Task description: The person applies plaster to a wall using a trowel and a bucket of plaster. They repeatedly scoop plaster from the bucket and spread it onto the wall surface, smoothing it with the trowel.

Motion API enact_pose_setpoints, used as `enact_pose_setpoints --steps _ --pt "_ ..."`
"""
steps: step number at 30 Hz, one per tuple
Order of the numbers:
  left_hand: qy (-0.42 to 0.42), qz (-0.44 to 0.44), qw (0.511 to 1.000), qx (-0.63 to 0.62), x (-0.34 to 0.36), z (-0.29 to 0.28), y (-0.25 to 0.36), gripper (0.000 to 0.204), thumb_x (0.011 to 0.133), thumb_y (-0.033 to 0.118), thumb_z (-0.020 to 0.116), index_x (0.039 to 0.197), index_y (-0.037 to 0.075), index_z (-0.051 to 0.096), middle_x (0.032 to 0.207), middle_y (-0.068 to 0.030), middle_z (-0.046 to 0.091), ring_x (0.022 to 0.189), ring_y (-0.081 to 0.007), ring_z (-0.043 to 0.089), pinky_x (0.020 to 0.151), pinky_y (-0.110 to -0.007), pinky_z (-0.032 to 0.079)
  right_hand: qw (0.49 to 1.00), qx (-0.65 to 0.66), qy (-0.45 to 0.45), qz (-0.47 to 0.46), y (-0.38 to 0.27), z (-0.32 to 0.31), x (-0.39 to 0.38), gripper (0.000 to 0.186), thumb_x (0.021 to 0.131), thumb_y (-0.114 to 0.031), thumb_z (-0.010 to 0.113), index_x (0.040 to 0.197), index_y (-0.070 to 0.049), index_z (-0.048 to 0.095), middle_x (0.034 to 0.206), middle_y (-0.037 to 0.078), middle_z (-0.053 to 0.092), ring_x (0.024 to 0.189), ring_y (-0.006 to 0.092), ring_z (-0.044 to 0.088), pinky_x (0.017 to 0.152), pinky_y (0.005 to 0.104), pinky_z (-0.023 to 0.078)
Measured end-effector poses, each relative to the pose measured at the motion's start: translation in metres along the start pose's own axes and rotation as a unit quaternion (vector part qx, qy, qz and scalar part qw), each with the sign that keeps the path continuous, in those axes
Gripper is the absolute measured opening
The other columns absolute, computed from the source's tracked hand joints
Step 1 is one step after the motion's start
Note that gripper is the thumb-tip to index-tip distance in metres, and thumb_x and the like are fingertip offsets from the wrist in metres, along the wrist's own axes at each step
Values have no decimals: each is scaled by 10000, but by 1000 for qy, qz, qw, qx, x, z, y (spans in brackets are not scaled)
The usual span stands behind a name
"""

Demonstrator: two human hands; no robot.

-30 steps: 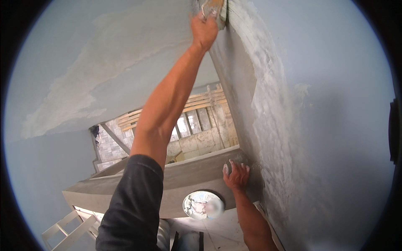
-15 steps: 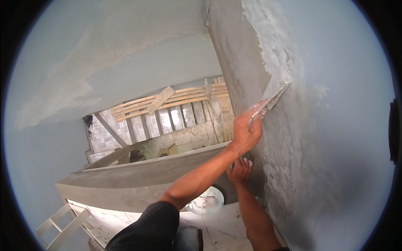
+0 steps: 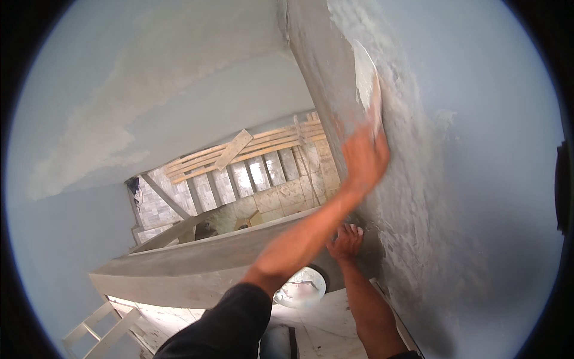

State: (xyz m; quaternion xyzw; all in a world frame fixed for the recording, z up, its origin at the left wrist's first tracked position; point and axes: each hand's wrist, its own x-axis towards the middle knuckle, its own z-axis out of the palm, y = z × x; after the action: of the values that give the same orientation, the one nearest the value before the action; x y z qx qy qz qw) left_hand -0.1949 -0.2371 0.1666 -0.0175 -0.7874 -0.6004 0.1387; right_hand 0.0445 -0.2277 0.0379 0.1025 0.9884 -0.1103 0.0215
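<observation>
My left hand (image 3: pixel 366 157) is closed round a broad putty knife (image 3: pixel 366 75), the hand blurred by motion. The blade lies against the right-hand wall, where rough pale filler (image 3: pixel 397 90) meets a bare grey cement strip (image 3: pixel 326 66). Lower down, my right hand (image 3: pixel 347 242) is braced on top of a grey low wall (image 3: pixel 197 261), close to where it joins the right-hand wall. Its fingers bend round the low wall's edge, their undersides hidden. Below the low wall stands a round bucket (image 3: pixel 301 287) with whitish material inside.
Beyond the low wall the space drops to a tiled staircase (image 3: pixel 239 179). Long timber boards (image 3: pixel 263 140) and a short plank (image 3: pixel 233 149) lie along it. A pale wooden frame (image 3: pixel 98 329) stands at lower left, beside marble-look floor tiles (image 3: pixel 329 323).
My left hand has swept the putty knife upward along the wall, and the blade now points up. My right hand stays on the low wall. The whole view has shifted slightly.
</observation>
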Motion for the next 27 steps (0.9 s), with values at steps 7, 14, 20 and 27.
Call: enact_pose_setpoints --steps 7,14,20,27 --pt "-77 -172 971 -147 -41 -46 -25 235 900 95 522 1031 -63 636 726 -182 658 650 -210 651 591 -358 488 999 -4 -34 18 11 -3 -6 365 811 -351 607 1039 -75 678 890 104 667 885 280 579 901 426 373" --pt "-26 -334 896 -292 8 -8 -68 214 872 104 549 872 -95 629 659 -116 620 615 -145 568 577 -326 452 1000 13 -6 6 0 -7 2 326 829 -332 605 1026 -84 684 875 95 665 864 275 582 876 412 386" --pt "-99 -315 921 -208 37 -17 -20 217 854 105 534 773 -80 615 631 -96 596 642 -127 555 603 -336 444 1000 21 -2 18 1 -7 -1 330 824 -342 611 1020 -86 683 871 93 663 863 277 581 884 417 379" --pt "-114 -206 922 -308 57 -68 58 223 901 108 553 984 -89 617 879 -91 643 734 -114 575 648 -269 473 999 22 -11 25 5 -5 -2 329 819 -344 621 1022 -93 684 876 86 662 874 276 583 888 423 378"
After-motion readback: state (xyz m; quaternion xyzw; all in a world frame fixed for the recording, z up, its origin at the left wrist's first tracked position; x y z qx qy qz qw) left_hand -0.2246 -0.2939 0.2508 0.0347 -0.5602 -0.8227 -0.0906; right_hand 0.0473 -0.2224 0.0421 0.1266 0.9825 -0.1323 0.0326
